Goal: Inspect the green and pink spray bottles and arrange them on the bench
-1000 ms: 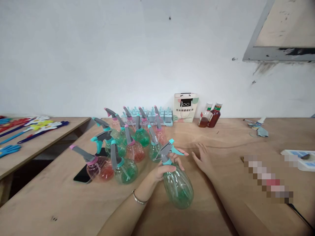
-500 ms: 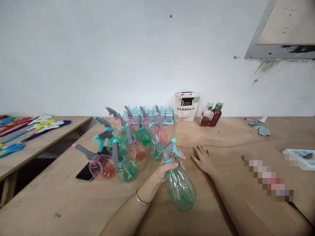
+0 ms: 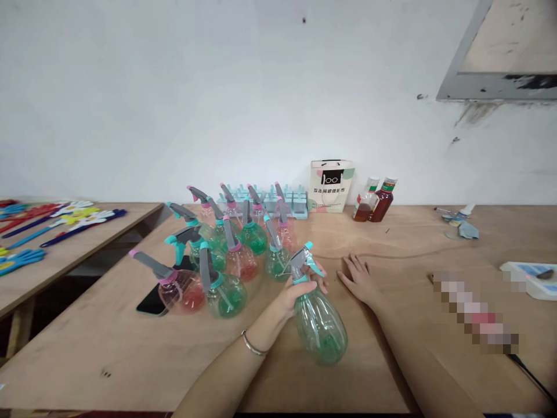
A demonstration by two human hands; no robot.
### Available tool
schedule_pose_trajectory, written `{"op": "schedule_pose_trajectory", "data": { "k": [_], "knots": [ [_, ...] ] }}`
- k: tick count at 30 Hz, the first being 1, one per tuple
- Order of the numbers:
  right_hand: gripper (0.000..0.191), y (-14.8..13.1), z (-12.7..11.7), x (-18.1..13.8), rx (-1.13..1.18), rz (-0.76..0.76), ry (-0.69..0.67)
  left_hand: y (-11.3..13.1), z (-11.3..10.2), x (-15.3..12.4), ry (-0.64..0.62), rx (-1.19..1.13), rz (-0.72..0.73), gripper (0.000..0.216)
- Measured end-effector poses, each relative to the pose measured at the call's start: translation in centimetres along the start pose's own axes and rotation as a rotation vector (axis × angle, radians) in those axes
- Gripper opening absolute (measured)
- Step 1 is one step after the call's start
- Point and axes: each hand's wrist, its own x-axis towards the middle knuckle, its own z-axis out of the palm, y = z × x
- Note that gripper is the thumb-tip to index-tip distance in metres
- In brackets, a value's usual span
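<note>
My left hand (image 3: 300,288) is wrapped round the neck of a clear green spray bottle (image 3: 322,328) with a grey and turquoise trigger head. The bottle leans, its head toward the upper left and its base toward me. Part of my fingers is hidden behind the neck and trigger. To the right, my right hand (image 3: 357,280) rests flat on the wooden table (image 3: 278,389), fingers spread, holding nothing. Left of my hands stand several more spray bottles, among them a green one (image 3: 226,297) and a pink one (image 3: 183,292) at the front of the group.
A black phone (image 3: 153,301) lies partly behind the front bottles. Pale blue trays (image 3: 299,206), a paper bag (image 3: 328,188) and two sauce bottles (image 3: 381,200) stand by the wall. A blurred-out object (image 3: 474,313) and a white device (image 3: 533,281) lie right. Colourful hand-shaped items (image 3: 78,223) lie on another table.
The view has shifted slightly. My left hand still grips the green spray bottle in nearly the same place, and my right hand stays flat on the table.
</note>
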Motion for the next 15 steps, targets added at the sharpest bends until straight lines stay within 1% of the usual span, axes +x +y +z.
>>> {"op": "schedule_pose_trajectory", "data": {
  "k": [3, 5, 8, 10, 15],
  "knots": [
    [0.061, 0.1, 0.13, 0.0, 0.007, 0.001, 0.004, 0.29, 0.13, 0.02, 0.049, -0.012, -0.004, 0.032],
    [0.061, 0.23, 0.25, 0.03, 0.008, -0.006, 0.015, 0.46, 0.25, 0.09, 0.014, -0.008, 0.001, 0.036],
    [0.061, 0.45, 0.46, 0.11, 0.006, -0.012, 0.019, 0.6, 0.5, 0.16, -0.074, -0.007, -0.002, 0.043],
    [0.061, 0.57, 0.61, 0.17, 0.002, -0.013, 0.016, 0.55, 0.54, 0.11, -0.084, -0.007, -0.005, 0.043],
    [0.062, 0.64, 0.83, 0.18, 0.01, -0.022, 0.04, 0.05, -0.32, -0.09, 0.078, -0.066, -0.022, 0.026]
  ]
}}
